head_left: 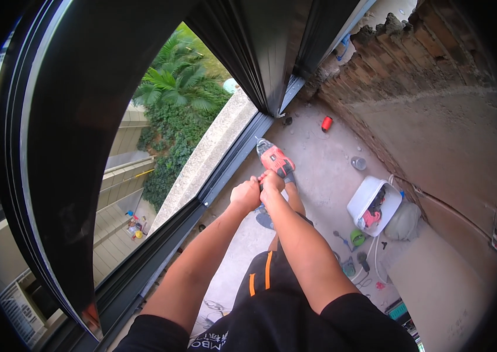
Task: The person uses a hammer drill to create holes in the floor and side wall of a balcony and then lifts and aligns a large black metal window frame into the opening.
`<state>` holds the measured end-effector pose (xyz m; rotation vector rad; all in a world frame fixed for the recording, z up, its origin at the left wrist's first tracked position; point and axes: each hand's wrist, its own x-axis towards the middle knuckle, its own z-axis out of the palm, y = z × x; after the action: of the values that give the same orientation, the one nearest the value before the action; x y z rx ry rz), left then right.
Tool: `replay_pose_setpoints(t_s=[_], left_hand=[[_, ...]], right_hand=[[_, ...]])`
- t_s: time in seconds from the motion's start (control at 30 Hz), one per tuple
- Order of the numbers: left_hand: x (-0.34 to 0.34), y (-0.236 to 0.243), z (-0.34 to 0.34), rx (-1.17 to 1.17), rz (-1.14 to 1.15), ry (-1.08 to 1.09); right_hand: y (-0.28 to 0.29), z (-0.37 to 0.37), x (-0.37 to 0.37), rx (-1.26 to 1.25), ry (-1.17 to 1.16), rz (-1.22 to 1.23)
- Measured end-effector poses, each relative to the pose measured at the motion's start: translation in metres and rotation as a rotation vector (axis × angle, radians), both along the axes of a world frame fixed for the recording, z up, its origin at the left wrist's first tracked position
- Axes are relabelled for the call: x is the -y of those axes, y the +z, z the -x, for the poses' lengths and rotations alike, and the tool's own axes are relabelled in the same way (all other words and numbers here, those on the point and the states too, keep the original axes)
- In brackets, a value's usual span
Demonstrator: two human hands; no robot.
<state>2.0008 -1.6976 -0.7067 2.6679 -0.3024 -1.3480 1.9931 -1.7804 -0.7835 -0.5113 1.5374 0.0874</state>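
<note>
Both hands grip a red and black power drill, held out in front of me at the centre of the view. My left hand is closed on its handle, right beside my right hand, which is also closed on it. The drill's nose points up toward the dark metal window frame; whether its tip touches the frame, I cannot tell. Part of the handle is hidden under my fingers. My legs and one shoe show below the drill, on the dusty concrete floor.
Left, an open window overlooks a ledge and plants. Right stands a broken brick wall. On the floor lie a red cylinder, a clear container, a white tub of items, a grey sack, a green tool and cables.
</note>
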Motion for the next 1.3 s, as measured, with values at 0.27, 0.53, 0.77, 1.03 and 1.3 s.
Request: replay_pose_setpoints(t_s=[0.27, 0.53, 0.77, 1.03, 1.3], left_hand=[[0.004, -0.006, 0.009, -0.011, 0.009, 0.028], [0.001, -0.009, 0.013, -0.01, 0.044, 0.082], [0.003, -0.009, 0.01, -0.005, 0.022, 0.062], [0.004, -0.017, 0.016, -0.011, 0.041, 0.084], [0.008, -0.02, 0.021, -0.04, 0.05, 0.132]], right_hand=[[-0.005, 0.007, 0.005, 0.017, 0.019, -0.018], [-0.005, 0.01, 0.004, 0.025, 0.064, 0.026], [-0.014, 0.01, 0.004, 0.051, 0.049, 0.009], [-0.022, 0.012, 0.006, 0.029, 0.063, 0.031], [-0.027, 0.016, 0.007, 0.01, 0.11, 0.062]])
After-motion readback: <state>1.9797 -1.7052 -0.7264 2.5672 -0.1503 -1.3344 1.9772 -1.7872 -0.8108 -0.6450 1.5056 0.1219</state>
